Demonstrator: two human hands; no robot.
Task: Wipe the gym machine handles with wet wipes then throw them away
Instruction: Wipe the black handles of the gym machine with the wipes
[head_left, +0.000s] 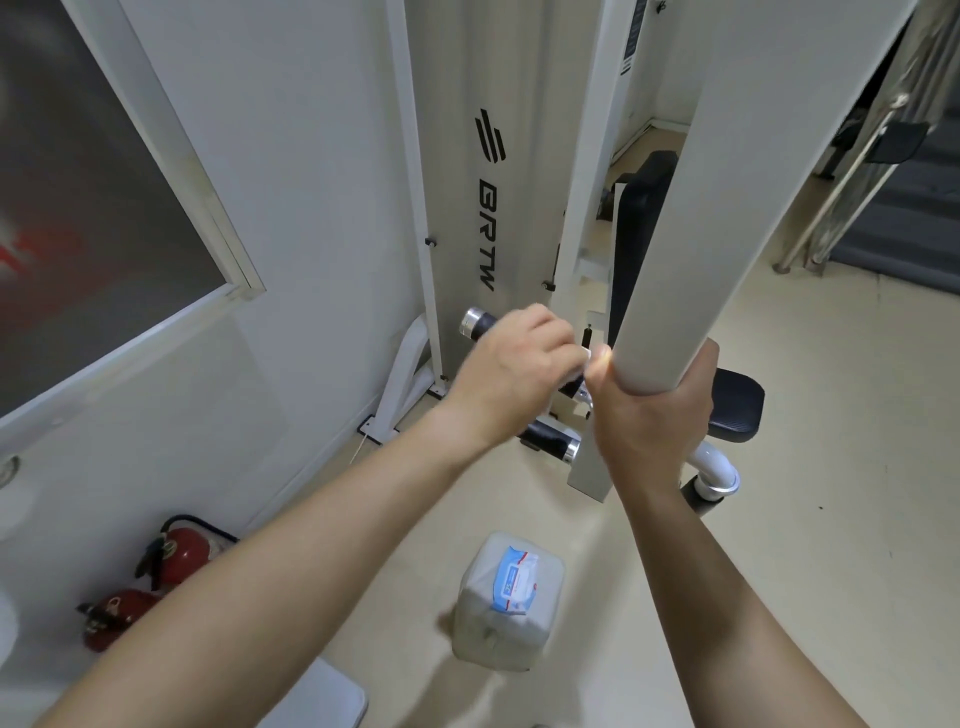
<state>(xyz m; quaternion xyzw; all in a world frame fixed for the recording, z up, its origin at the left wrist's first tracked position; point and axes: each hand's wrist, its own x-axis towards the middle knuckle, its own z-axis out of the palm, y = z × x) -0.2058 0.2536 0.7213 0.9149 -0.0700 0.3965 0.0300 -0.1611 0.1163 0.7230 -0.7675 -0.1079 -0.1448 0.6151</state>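
Note:
A black machine handle (479, 323) with a chrome end cap sticks out to the left from the white gym machine. My left hand (511, 374) curls round that handle, and a bit of white wet wipe (586, 357) shows at its fingertips. My right hand (652, 415) grips the lower end of the machine's white arm (691, 218). A second black handle (549, 437) with a chrome collar lies just below my left wrist. A pack of wet wipes (515, 577) rests on top of a white plastic container (506, 631) on the floor between my forearms.
The white machine column (467, 171) carries black lettering, with a black padded seat (737, 405) and backrest (641, 208) behind it. Two red fire extinguishers (176, 558) stand by the left wall. A framed panel (93, 208) hangs on that wall. Beige floor stretches to the right.

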